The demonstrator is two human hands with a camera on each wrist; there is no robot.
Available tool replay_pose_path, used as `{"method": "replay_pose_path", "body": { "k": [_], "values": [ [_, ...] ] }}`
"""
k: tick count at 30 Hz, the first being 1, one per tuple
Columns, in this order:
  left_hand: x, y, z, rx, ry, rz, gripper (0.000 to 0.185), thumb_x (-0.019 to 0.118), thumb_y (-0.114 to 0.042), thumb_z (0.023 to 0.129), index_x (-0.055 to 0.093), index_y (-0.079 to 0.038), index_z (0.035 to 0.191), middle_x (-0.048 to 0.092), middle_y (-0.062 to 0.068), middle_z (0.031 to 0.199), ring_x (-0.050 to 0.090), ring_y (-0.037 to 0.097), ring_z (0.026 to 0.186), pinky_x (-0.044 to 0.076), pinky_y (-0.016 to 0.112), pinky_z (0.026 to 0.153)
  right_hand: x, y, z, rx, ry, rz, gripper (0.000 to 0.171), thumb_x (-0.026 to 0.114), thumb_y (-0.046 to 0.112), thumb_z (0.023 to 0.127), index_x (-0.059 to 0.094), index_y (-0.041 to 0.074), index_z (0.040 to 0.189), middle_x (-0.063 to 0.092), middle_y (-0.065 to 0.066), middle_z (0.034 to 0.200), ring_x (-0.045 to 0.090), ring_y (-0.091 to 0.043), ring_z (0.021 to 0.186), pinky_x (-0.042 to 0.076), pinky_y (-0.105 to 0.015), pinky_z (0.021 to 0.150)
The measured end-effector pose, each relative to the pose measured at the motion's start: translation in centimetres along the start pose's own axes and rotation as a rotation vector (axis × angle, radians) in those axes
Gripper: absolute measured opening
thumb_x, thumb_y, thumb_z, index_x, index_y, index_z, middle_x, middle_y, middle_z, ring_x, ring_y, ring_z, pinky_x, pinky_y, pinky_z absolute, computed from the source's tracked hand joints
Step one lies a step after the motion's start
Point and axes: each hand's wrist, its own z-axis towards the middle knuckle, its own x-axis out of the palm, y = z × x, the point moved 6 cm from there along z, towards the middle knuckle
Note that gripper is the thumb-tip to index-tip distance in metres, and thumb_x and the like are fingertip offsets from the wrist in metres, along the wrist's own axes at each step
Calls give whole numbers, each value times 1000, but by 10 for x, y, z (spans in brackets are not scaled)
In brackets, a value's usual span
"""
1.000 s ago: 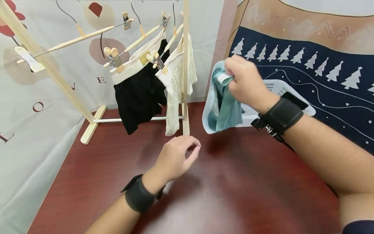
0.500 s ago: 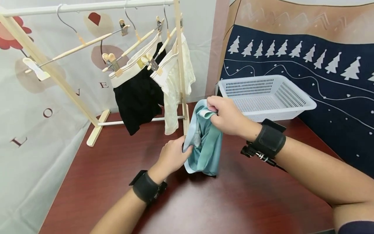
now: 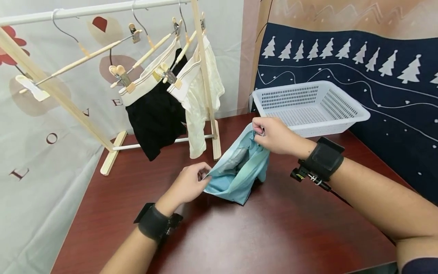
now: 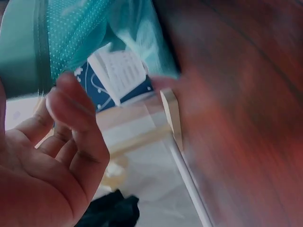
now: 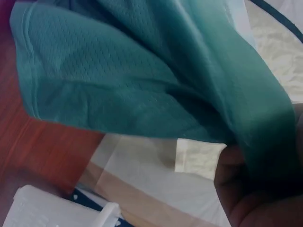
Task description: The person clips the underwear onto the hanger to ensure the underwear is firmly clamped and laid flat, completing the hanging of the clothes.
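Observation:
A teal pair of underwear [image 3: 236, 176] with a pale blue waistband hangs between both hands, its lower edge touching the dark red table [image 3: 239, 236]. My right hand [image 3: 259, 129] pinches the waistband at its upper end, in front of the basket. My left hand [image 3: 202, 176] pinches the waistband's lower end, nearer to me. The waistband is stretched open between them. In the left wrist view the teal underwear [image 4: 71, 38] and its white label [image 4: 123, 71] show above my palm. In the right wrist view the mesh teal underwear [image 5: 142, 85] fills the frame above my fingers [image 5: 255, 189].
A wooden clothes rack [image 3: 205, 87] stands at the back left. Black shorts [image 3: 154, 121] and cream shorts [image 3: 200, 102] are clipped to hangers on it; one clip hanger [image 3: 68, 68] hangs bare. A white perforated basket [image 3: 342, 114] sits at the back right.
My right hand brought the teal underwear down from in front of the basket to the table. My left hand took hold of the waistband, and both hands pulled it apart.

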Motion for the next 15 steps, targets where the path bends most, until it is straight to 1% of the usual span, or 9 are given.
{"method": "replay_pose_path", "body": {
  "k": [3, 5, 7, 9, 11, 12, 14, 15],
  "values": [
    [-13, 7, -8, -32, 21, -4, 8, 66, -10, 90, 69, -15, 97, 58, -2, 76, 52, 12, 67, 45, 27, 64, 4, -6, 1, 67, 76, 12, 18, 50, -6, 84, 41, 9, 89, 31, 0, 65, 31, -14, 53, 30, -28, 54],
    [-21, 10, -10, -51, 37, -2, 10, 65, -9, 91, 69, -14, 99, 59, -1, 78, 53, 13, 69, 45, 28, 65, 4, -11, 0, 124, 115, 36, 22, 50, -5, 86, 43, 7, 103, 34, -1, 61, 33, -15, 48, 33, -29, 51],
    [-31, 13, -13, -71, 49, 0, 12, 63, -8, 91, 69, -13, 100, 59, 0, 79, 53, 15, 71, 45, 30, 65, 5, -14, -2, 173, 156, 65, 33, 49, -4, 87, 42, 7, 117, 40, -3, 58, 39, -15, 45, 37, -30, 50],
    [-41, 16, -16, -86, 54, 13, 14, 61, -7, 90, 70, -13, 100, 60, 1, 80, 53, 16, 71, 45, 31, 66, 7, -17, -3, 198, 198, 75, 37, 50, -2, 89, 43, 7, 125, 49, -6, 63, 48, -16, 47, 44, -31, 52],
    [-51, 19, -19, -101, 46, 26, 17, 58, -6, 90, 70, -13, 100, 59, 1, 80, 52, 17, 71, 45, 32, 66, 9, -18, -4, 206, 242, 72, 35, 49, 1, 91, 51, 5, 125, 57, -8, 69, 55, -16, 49, 49, -32, 56],
    [-56, 20, -20, -110, 35, 33, 18, 57, -6, 89, 70, -13, 99, 60, 2, 80, 53, 17, 71, 45, 32, 66, 10, -19, -4, 214, 262, 74, 31, 49, 2, 91, 55, 6, 122, 58, -8, 71, 58, -16, 50, 51, -32, 58],
    [-67, 21, -23, -131, 12, 33, 18, 55, -7, 90, 70, -12, 99, 62, 4, 79, 55, 17, 69, 46, 33, 65, 12, -21, -5, 230, 296, 92, 21, 48, 5, 93, 62, 5, 108, 56, -5, 71, 62, -17, 52, 54, -33, 61],
    [-72, 22, -24, -145, -5, 33, 19, 54, -8, 91, 70, -11, 100, 63, 5, 78, 57, 17, 68, 46, 33, 65, 12, -22, -5, 240, 303, 103, 19, 48, 6, 93, 64, 5, 103, 54, -4, 70, 62, -17, 53, 55, -34, 61]
  ]
}}
